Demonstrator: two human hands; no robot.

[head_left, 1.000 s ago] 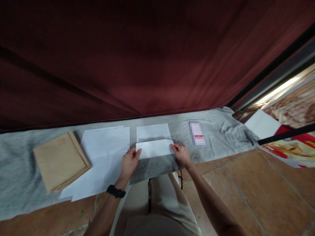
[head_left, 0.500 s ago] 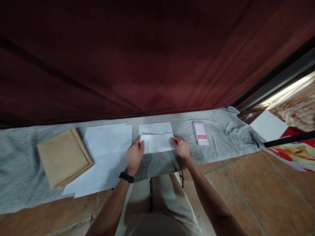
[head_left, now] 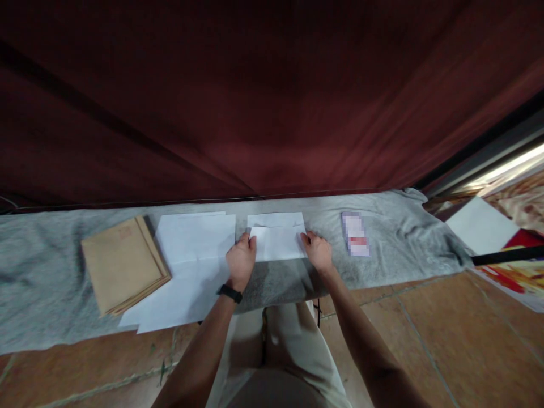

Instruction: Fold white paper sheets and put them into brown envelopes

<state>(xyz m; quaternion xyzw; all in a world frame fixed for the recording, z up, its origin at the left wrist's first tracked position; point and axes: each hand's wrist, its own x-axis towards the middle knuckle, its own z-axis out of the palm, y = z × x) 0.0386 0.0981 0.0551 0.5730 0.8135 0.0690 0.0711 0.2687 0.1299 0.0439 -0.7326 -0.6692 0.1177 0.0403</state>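
Observation:
A white sheet of paper [head_left: 277,241] lies on a grey cloth [head_left: 382,249], its near part folded up over its far part. My left hand [head_left: 240,263], with a black watch at the wrist, pinches the fold's left edge. My right hand [head_left: 318,252] pinches the right edge. Both hands press the folded flap toward the sheet's far edge.
A stack of white sheets [head_left: 187,266] lies left of my hands, and a pile of brown envelopes [head_left: 123,263] farther left. A small blurred card [head_left: 356,233] sits to the right. A dark red curtain [head_left: 255,96] hangs behind. Tiled floor [head_left: 446,334] lies in front.
Both hands have carried the sheet's near edge away from me, so the folded flap now covers most of the far part.

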